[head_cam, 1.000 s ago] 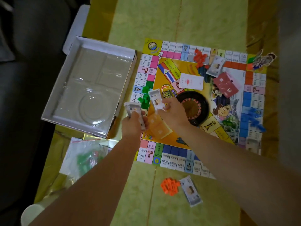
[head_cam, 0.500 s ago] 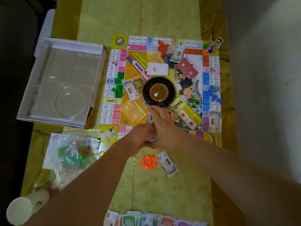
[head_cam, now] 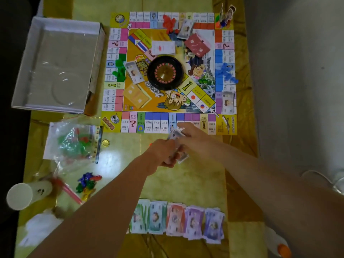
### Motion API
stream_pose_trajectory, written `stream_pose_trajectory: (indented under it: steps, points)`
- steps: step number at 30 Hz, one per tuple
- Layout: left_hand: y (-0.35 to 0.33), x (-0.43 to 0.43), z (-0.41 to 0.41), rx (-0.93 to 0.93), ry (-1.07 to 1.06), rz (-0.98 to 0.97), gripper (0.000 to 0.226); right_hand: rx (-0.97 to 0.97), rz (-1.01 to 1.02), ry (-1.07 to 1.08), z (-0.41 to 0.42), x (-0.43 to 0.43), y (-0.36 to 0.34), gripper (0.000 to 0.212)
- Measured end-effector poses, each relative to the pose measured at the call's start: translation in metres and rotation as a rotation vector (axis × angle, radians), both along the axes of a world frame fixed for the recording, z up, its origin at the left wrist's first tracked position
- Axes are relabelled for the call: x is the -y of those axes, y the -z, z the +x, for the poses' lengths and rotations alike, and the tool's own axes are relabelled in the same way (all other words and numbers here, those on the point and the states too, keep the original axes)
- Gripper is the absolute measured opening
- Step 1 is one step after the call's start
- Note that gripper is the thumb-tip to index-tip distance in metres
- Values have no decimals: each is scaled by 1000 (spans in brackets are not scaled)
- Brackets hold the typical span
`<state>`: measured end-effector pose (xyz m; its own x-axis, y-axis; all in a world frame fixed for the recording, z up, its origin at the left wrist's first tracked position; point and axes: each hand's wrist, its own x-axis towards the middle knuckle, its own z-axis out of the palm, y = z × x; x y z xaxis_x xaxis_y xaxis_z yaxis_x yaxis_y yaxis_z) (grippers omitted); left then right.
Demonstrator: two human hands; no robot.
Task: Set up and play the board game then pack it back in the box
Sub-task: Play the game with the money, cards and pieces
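The game board [head_cam: 130, 101] lies open on the table with a black roulette wheel [head_cam: 165, 72] in its middle. Card stacks, small banknote piles and red, green and blue pieces sit on it. My left hand [head_cam: 162, 153] grips a small stack of play banknotes [head_cam: 176, 135] just below the board's near edge. My right hand [head_cam: 191, 135] meets it and pinches the top of that stack. The open box [head_cam: 57, 64] with its clear plastic insert stands left of the board. A row of sorted banknote piles [head_cam: 176, 220] lies near me.
A plastic bag of pieces [head_cam: 74, 142] and a gold coin [head_cam: 105, 143] lie below the box. Loose coloured pieces [head_cam: 87, 181] and a paper cup [head_cam: 24, 195] sit at the near left. A white bottle with an orange cap [head_cam: 279, 244] is at the near right.
Both hands drew back from the board's centre to its near edge, after the right one left a note by the green pieces. The view tilted down, showing the sorted banknote row.
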<state>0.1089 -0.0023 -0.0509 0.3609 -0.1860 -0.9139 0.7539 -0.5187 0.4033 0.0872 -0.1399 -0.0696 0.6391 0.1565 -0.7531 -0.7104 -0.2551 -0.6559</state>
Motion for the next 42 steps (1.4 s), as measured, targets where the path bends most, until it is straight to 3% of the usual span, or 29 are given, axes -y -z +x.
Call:
stream_pose_trajectory:
  steps: [2, 3, 7, 10, 16, 20, 24, 27, 34, 39, 42]
  points:
    - [-4, -5, -15, -102, -22, -106, 26, 52, -62, 15, -10, 0, 0, 17]
    - [-4, -8, -21, -134, 0, -146, 26, 93, -95, 10, -15, 0, -2, 13]
    - [5, -3, -23, -45, -55, -57, 19, 296, -294, 91, -18, -4, -3, 19]
    - [9, 10, -15, 52, -187, 2, 17, 279, -274, 105, -13, -7, 0, 20]
    - [18, 12, -7, 271, -170, 10, 9, 312, -290, 148, -6, -5, 5, 17]
    - [27, 13, -3, 373, -53, 86, 14, 318, -364, 42, -4, 1, 14, 19]
    - [34, 20, 1, 481, 73, 180, 16, 373, -482, 92, -6, 10, 16, 16]
    - [38, 29, 1, 492, 223, 228, 19, 266, -387, 80, -7, 9, 27, 17]
    - [41, 35, 12, 490, 236, 150, 13, 210, -287, 156, 2, 22, 34, 6]
    - [32, 43, 24, 331, -33, -5, 15, 66, -32, 573, 14, 27, 26, 17]
    - [28, 50, 27, 238, -145, -92, 12, -34, 124, 732, 15, 28, 19, 7]
